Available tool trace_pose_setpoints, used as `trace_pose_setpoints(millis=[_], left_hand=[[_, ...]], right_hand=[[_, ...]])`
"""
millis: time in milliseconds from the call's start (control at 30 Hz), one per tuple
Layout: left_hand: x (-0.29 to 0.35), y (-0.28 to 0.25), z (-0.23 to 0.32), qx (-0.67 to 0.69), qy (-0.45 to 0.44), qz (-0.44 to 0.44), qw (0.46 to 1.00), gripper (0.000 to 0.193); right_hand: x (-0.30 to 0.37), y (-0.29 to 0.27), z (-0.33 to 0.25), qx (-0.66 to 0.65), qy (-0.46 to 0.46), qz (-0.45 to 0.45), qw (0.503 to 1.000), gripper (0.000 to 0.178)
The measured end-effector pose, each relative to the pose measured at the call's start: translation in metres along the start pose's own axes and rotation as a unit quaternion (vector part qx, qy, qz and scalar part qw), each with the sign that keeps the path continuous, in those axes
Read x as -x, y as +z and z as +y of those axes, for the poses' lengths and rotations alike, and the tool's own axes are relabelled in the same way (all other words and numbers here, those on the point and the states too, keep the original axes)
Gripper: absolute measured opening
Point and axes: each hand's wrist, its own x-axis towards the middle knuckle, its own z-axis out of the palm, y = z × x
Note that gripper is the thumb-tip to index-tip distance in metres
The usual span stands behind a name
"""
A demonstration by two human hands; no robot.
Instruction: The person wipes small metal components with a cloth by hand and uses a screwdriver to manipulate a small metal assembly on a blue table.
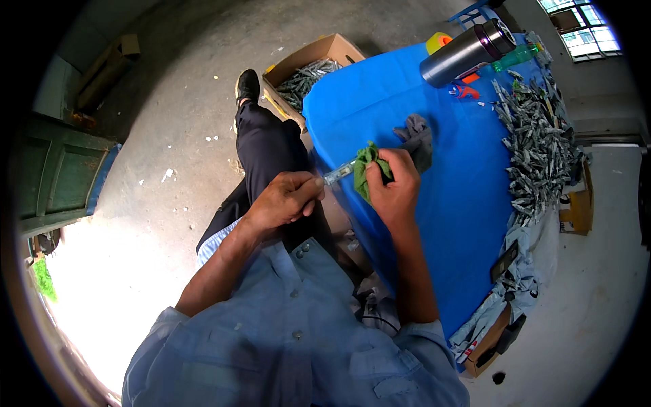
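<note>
Between my two hands runs a slim, pale silvery piece [338,173], partly see-through; its exact kind is too small to tell. My left hand [285,201] pinches its near-left end between thumb and fingers. A crumpled green cloth [363,169] wraps its other end, and my right hand [397,184] is closed on that cloth. The cloth hides the far tip of the piece. Just beyond my right hand, a dark grey cloth [419,141] lies bunched on the blue-covered table [454,217].
A large heap of similar slim pieces [539,149] lines the table's right side. A steel thermos [464,54], a green bottle [519,57] and a red-and-blue item [464,91] are at the far end. A cardboard box [274,100] of slim pieces stands on the floor beyond my leg.
</note>
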Motion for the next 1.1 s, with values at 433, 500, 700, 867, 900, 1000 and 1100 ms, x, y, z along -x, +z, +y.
trace_pose_setpoints(millis=[433, 500, 700, 867, 900, 1000, 1100], left_hand=[[-0.004, 0.005, -0.005, -0.012, 0.019, 0.034, 0.999, 0.039], [-0.004, 0.006, -0.003, -0.014, 0.016, 0.038, 0.999, 0.039], [-0.005, 0.005, -0.005, -0.004, 0.008, 0.033, 0.999, 0.039], [-0.004, 0.006, -0.009, -0.008, 0.013, 0.044, 0.999, 0.038], [-0.004, 0.006, -0.009, -0.007, 0.013, 0.045, 0.999, 0.038], [-0.002, 0.006, -0.004, -0.012, 0.009, 0.048, 0.999, 0.038], [-0.002, 0.006, -0.001, -0.013, 0.005, 0.048, 0.999, 0.039]], right_hand=[[0.001, 0.013, 0.022, -0.146, 0.205, 0.037, 0.967, 0.015], [-0.004, 0.009, 0.019, -0.196, 0.268, 0.034, 0.942, 0.015], [-0.002, 0.002, 0.014, -0.171, 0.239, 0.026, 0.955, 0.016], [0.015, 0.006, -0.033, -0.043, -0.024, -0.034, 0.998, 0.019], [0.022, 0.010, -0.042, -0.045, -0.019, -0.044, 0.998, 0.020], [0.026, 0.015, -0.039, -0.035, -0.014, -0.039, 0.999, 0.020], [0.024, 0.011, -0.033, -0.009, -0.016, -0.042, 0.999, 0.021]])
